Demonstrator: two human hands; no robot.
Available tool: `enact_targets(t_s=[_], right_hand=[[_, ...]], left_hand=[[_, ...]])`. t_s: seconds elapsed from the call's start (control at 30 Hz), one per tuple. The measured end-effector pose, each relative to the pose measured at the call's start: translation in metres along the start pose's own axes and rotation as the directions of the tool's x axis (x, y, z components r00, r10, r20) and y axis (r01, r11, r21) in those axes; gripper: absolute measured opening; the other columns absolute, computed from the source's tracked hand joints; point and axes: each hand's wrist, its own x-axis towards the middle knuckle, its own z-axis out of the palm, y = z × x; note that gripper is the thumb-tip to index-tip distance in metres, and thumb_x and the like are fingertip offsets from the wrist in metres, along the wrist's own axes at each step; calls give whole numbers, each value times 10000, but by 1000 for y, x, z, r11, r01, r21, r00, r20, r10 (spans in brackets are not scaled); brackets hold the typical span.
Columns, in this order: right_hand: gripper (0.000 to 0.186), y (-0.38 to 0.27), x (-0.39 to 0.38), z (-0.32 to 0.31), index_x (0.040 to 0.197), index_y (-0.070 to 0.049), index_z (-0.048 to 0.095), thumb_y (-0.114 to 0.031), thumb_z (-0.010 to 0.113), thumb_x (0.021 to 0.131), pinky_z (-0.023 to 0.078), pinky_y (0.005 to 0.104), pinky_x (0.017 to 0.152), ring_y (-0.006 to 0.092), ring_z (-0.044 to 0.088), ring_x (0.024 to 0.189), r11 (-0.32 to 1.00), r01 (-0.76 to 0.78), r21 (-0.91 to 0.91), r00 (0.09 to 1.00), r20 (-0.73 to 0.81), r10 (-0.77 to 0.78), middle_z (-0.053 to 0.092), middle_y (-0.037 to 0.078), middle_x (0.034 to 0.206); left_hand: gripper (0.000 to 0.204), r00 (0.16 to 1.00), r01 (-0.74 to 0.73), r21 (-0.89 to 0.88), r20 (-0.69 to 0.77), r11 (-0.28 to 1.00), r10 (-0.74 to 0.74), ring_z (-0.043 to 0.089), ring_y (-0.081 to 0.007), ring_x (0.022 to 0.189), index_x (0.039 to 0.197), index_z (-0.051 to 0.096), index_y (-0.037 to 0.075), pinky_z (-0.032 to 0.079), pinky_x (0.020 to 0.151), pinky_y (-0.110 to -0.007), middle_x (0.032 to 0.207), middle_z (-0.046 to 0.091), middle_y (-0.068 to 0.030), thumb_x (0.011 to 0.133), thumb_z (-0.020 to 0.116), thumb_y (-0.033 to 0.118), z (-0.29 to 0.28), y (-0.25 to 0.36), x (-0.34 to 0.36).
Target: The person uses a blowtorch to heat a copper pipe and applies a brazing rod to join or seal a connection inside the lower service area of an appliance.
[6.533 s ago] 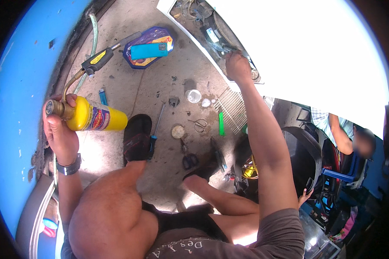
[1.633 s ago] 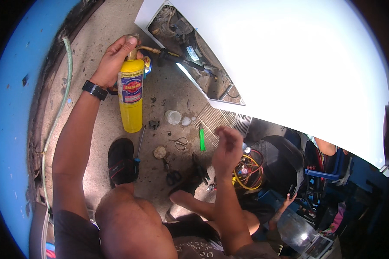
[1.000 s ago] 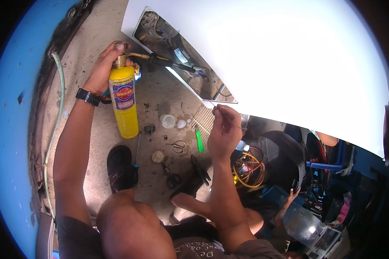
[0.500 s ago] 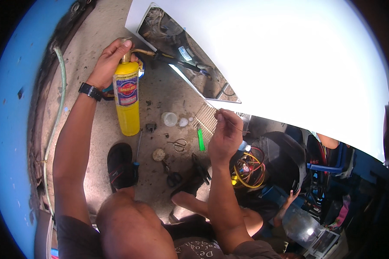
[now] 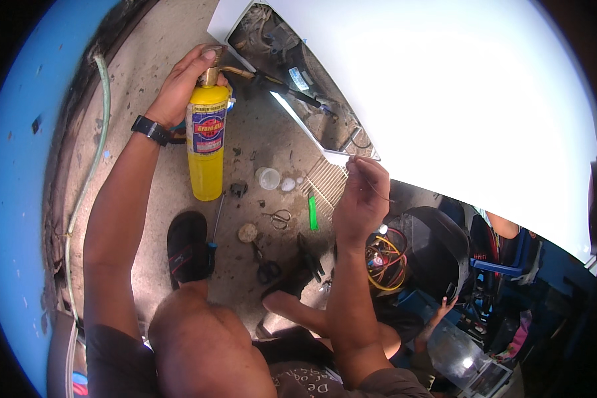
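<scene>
My left hand [image 5: 182,85] is closed around the brass neck of a gas torch, whose yellow cylinder [image 5: 207,176] hangs down below it. The torch's pipe and dark handle point right, into the opening [image 5: 292,56] of a large white cabinet [image 5: 444,86]. A bluish glint shows near the torch tip [image 5: 330,111]; I cannot tell whether it is a flame. Beside the lower corner of that opening, my right hand [image 5: 361,209] pinches a thin rod [image 5: 380,192]. One end of the rod sticks out to the right; its other end is hard to see.
On the concrete lie scissors [image 5: 280,219], a green strip-like tool [image 5: 313,212], a screwdriver [image 5: 213,247], a whitish cup [image 5: 268,178] and a wire rack [image 5: 324,182]. Coloured hoses [image 5: 395,275] lie right of my forearm. Another person's hand [image 5: 446,310] touches a black container [image 5: 438,242]. A blue wall [image 5: 20,186] bounds the left.
The whole view has shifted slightly, moving most things a little right and up in it. Both hands keep their grips; my right hand sits slightly farther right.
</scene>
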Motion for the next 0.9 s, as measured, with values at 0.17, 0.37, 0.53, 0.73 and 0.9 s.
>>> enact_targets(t_s=[0.17,0.37,0.53,0.73,0.9], right_hand=[[99,-3,-5,7,1006,7,634,42,647,914,523,323,815,240,659,904,999,37,-29,999,7,-37,683,137,1003],[106,-5,-11,9,990,2,635,52,654,898,522,330,804,258,659,895,998,31,-55,999,23,-30,682,137,989],[112,-9,-17,13,984,2,639,53,662,888,522,334,807,259,660,895,998,1,-56,1000,18,0,683,135,982],[111,-8,-19,15,980,0,643,53,664,885,527,338,803,257,663,895,998,-2,-60,1000,26,4,686,133,980],[117,-5,-20,15,983,1,644,55,663,882,530,341,801,264,669,897,997,1,-72,1000,24,1,690,138,980]], left_hand=[[455,997,3,68,77,998,-9,666,-128,804,1286,573,59,551,725,-275,853,667,-43,1031,531,434,-12,-5,3],[444,996,-40,136,79,990,29,681,-132,835,1248,590,59,552,733,-271,861,670,-33,1028,539,441,-13,-12,5],[428,997,-43,136,72,990,34,688,-132,832,1212,596,63,557,715,-268,859,670,-26,1023,550,444,-12,-12,5],[406,997,-56,165,68,985,45,686,-114,808,1200,599,85,561,702,-260,844,667,-12,1016,563,445,-13,-12,5],[363,997,-60,147,60,987,51,677,-99,791,1152,595,108,559,681,-251,840,662,-2,1011,573,442,-10,-11,4]])
